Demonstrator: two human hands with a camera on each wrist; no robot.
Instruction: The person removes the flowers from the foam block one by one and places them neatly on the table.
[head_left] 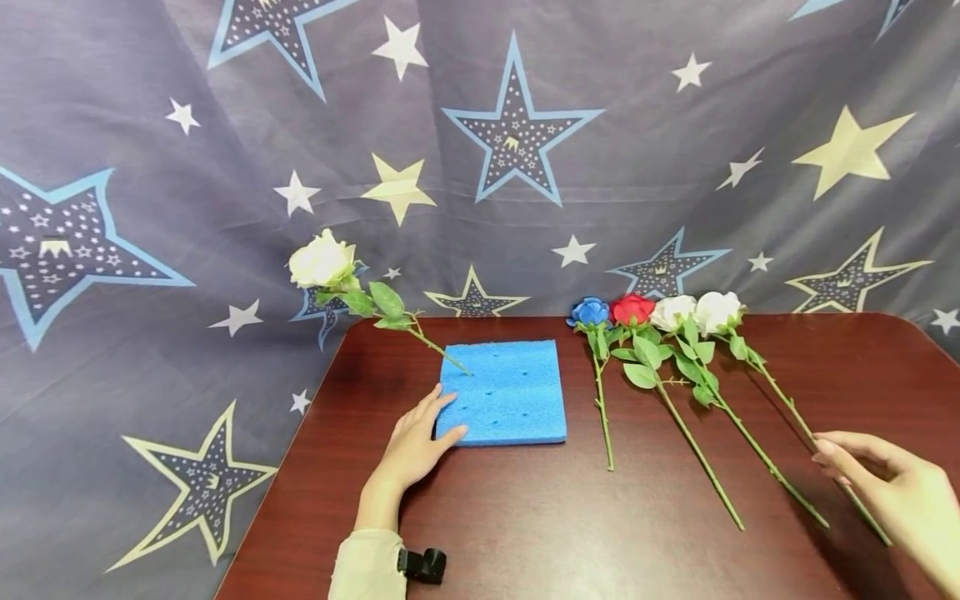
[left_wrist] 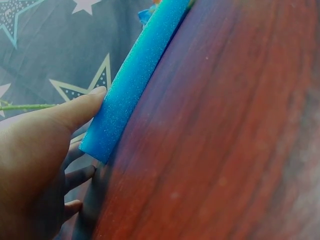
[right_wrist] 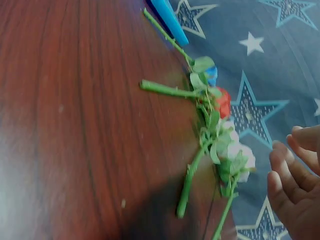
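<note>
My left hand point(head_left: 416, 437) rests at the near left corner of a blue foam block point(head_left: 517, 392), fingers along its left side. In the left wrist view the thumb point(left_wrist: 85, 107) touches the block's edge. A cream rose point(head_left: 322, 261) leans left, its stem end in the foam. My right hand point(head_left: 892, 483) hovers over the stem of the rightmost white rose point(head_left: 720, 312), overlapping it in the head view. The right wrist view shows loosely bent fingers point(right_wrist: 282, 170) apart from the stem, holding nothing.
Left of that white rose lie another white rose point(head_left: 673, 313), a red rose point(head_left: 632, 309) and a blue rose point(head_left: 589, 312), stems toward the near side. Several small holes dot the foam. A star-patterned cloth point(head_left: 517, 250) hangs behind the brown table point(head_left: 525, 517).
</note>
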